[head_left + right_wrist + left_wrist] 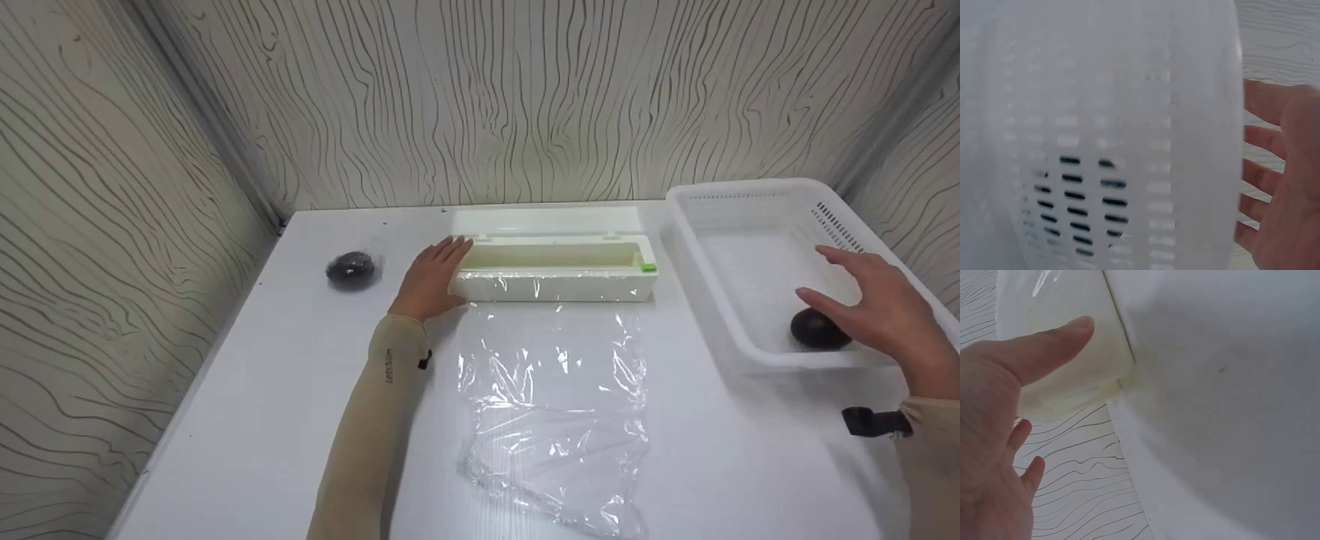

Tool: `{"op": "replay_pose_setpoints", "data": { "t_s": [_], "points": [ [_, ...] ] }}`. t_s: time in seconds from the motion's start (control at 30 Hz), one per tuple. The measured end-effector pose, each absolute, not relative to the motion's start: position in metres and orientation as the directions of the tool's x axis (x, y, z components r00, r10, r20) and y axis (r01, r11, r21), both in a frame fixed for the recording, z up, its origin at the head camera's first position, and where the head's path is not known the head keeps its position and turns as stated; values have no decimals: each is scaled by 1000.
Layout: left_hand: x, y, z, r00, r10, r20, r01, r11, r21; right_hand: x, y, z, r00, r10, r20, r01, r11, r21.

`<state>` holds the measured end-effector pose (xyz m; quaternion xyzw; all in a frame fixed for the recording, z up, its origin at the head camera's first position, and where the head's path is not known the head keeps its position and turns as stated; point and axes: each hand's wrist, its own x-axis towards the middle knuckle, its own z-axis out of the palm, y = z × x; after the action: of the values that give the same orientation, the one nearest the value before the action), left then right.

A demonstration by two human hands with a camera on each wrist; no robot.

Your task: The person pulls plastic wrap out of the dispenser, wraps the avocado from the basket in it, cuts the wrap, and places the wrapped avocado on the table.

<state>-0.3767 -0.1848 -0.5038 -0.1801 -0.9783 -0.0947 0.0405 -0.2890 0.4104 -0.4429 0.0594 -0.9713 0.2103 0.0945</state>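
A white cling film dispenser (559, 289) stands with its lid back and a sheet of clear film (555, 405) drawn out toward me. My left hand (433, 281) holds its left end, thumb (1053, 349) against the wall and fingers reaching to the back rim. Over the right side of a white basket (709, 292), my right hand (881, 307) hovers with fingers spread and nothing in its grasp. A dark, smooth, egg-shaped item (816, 330) lies in the basket's near corner, just below that hand and partly covered by it. What kind it is, I cannot tell.
Another dark egg-shaped item (351, 268), wrapped in clear film, rests on the white table (255, 390) at the left. A green slider (648, 267) sits at the dispenser's right end. Wood-patterned panels (450, 97) enclose the table's back and sides.
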Motion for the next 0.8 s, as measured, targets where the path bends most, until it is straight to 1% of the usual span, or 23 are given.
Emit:
{"op": "replay_pose_setpoints", "data": {
  "t_s": [0.13,0.3,0.47,0.7,0.8],
  "points": [
    [-378,-181,-509,-937,327,121,345,921,180,-292,430,-456,-993,-33,115,-71,938,-339],
    [-378,-178,-514,-938,318,140,344,908,241,-295,440,-467,-999,-23,48,-37,953,-302],
    [-380,-177,-516,-946,290,145,320,909,268,-300,443,-467,-999,-51,-11,-45,953,-298],
    [-381,-174,-517,-954,265,139,295,910,291,-300,443,-466,-977,-122,-177,-71,960,-270],
    [-382,-172,-517,-961,245,129,272,917,291,-298,442,-467,-970,-142,-199,-83,958,-276]
  ]
}}
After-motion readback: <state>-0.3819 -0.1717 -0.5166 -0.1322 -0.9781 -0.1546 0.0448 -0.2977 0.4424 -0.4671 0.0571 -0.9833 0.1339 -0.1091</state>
